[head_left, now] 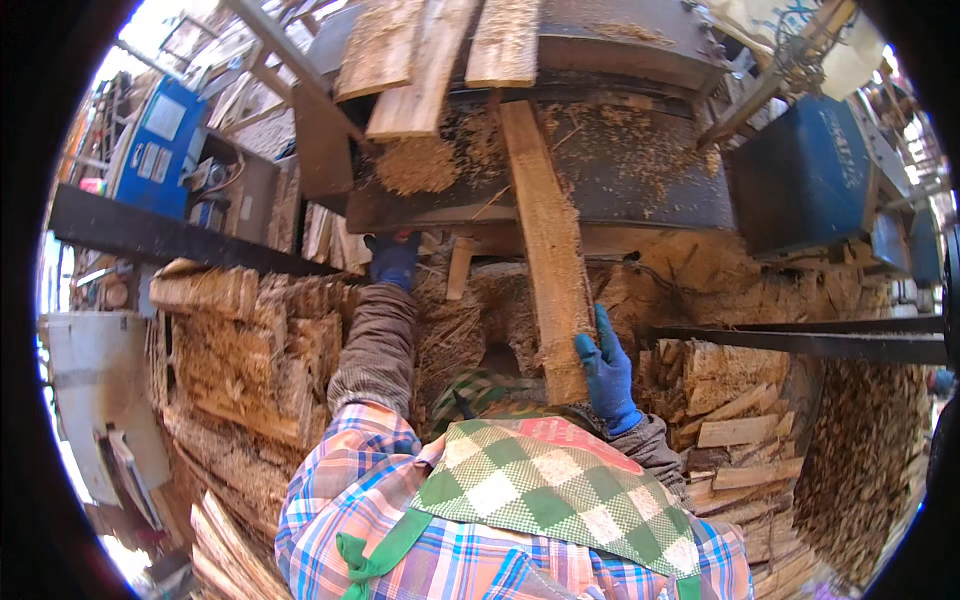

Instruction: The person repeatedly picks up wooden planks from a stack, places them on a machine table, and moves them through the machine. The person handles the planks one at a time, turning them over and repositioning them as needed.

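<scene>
On your far left there's a blue cabinet (160, 145), with a stack of rough wood (240, 345) nearer to you on that same side. Next over is your left hand (393, 262), blue glove on, right at the near edge of the dark metal table (650, 175); the fingers are partly hidden, so I can't tell if it's gripping anything. A small wood scrap (460, 268) sits just right of it. Farther off, three boards (425, 90) lie side by side, kinda overlapping, with a sawdust heap (415, 165) just on the near side of them. Mid-scene is your long plank (550, 240), far end over the table, near end sticking out toward you. Your right hand (606, 372), also gloved, is holding that near end by its right edge, a couple fingers pointing away from you. Off right: a blue machine (800, 175) farther away, and a pile of split wood (745, 430) nearer.
</scene>
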Tool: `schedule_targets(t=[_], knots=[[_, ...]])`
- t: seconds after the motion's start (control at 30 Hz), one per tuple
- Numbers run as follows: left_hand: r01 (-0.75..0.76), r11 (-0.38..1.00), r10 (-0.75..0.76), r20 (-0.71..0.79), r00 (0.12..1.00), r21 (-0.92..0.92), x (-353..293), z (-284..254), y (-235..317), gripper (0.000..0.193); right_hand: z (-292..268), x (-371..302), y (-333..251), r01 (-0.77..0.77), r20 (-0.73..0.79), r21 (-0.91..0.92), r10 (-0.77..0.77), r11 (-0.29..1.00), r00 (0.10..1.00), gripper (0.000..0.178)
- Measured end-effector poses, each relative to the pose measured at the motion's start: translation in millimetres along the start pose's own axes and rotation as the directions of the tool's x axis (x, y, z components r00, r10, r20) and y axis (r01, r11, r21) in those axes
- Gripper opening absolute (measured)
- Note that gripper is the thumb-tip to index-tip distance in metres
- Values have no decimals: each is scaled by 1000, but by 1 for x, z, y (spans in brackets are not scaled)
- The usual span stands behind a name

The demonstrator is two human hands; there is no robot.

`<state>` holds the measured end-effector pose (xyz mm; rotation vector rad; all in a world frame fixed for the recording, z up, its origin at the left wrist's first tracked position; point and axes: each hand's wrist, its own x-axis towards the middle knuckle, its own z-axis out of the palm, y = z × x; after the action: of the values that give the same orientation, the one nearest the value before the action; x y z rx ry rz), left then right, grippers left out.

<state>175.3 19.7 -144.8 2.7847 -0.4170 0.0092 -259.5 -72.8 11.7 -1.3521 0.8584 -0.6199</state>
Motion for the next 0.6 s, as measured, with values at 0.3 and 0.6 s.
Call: schedule_targets(t=[0.3, 0.6], knots=[[-121, 982, 32, 499, 866, 147, 68, 22, -7, 72, 1, -4, 0, -36, -59, -103, 30, 994, 998, 64], [52, 986, 23, 435, 900, -159, 76, 46, 53, 71, -16, -16, -16, -115, -99, -104, 105, 988, 990, 60]])
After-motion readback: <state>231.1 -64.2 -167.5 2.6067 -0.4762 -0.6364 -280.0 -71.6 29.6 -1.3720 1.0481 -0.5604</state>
